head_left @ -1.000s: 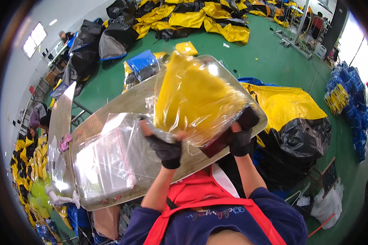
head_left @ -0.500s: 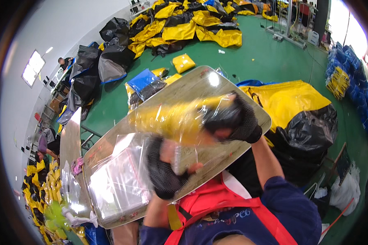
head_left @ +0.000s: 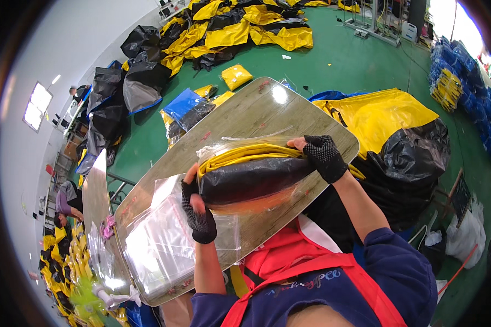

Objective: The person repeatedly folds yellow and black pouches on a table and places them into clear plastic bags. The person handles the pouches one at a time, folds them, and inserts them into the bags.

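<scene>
Left hand, right hand clamp bagged bundle ends.

left hand fingertips hidden behind folded bundle

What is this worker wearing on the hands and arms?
Both the left hand and the right hand wear black knitted gloves with a dotted grip texture and cut-off fingertips, so the fingertips are bare. The forearms are uncovered. Dark blue sleeves are pushed up to about the elbows, under a red apron with red straps.
</scene>
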`<action>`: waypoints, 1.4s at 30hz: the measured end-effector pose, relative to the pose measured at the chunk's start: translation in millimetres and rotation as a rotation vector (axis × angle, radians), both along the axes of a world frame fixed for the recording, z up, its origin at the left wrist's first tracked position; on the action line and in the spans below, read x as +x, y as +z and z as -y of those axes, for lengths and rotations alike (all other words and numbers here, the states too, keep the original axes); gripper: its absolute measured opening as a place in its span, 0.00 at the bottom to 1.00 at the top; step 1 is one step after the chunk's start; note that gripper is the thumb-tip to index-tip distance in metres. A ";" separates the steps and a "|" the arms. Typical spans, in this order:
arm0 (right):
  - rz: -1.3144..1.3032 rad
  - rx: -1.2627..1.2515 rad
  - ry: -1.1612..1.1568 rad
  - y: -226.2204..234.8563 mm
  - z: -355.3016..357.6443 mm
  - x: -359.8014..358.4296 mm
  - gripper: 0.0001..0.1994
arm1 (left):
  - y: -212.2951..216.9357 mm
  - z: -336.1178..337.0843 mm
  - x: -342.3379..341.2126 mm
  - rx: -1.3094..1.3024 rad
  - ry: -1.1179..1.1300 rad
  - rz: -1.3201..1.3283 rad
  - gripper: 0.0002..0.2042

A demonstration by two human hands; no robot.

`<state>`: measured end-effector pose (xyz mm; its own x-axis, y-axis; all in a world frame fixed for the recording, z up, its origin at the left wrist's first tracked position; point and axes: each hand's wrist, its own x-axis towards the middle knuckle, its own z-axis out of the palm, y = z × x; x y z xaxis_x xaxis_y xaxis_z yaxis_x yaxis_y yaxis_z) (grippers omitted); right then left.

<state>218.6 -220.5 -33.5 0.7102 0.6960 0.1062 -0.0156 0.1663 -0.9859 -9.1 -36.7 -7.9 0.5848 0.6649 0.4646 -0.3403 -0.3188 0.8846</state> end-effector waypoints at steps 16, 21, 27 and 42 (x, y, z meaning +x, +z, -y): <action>0.476 0.207 -0.054 92.1 -35.1 -9.3 0.13 | 62.6 -2.4 -9.0 0.043 0.549 0.135 0.18; 0.282 0.450 -0.065 151.5 -11.8 -37.6 0.11 | 109.0 14.3 -32.9 0.084 0.494 0.234 0.20; 0.195 0.144 0.025 172.0 0.9 -29.3 0.17 | 124.1 12.4 -46.0 -0.231 0.277 -0.095 0.23; 1.132 -0.236 0.435 -65.3 -206.6 -18.0 0.09 | -159.2 -132.5 27.2 -1.093 -0.317 0.006 0.32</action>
<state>200.6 -13.9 -98.8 0.0049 0.9369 0.3497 0.8562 0.1767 -0.4854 18.1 95.8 -167.0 0.7987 0.5379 -0.2696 -0.2730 0.7232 0.6343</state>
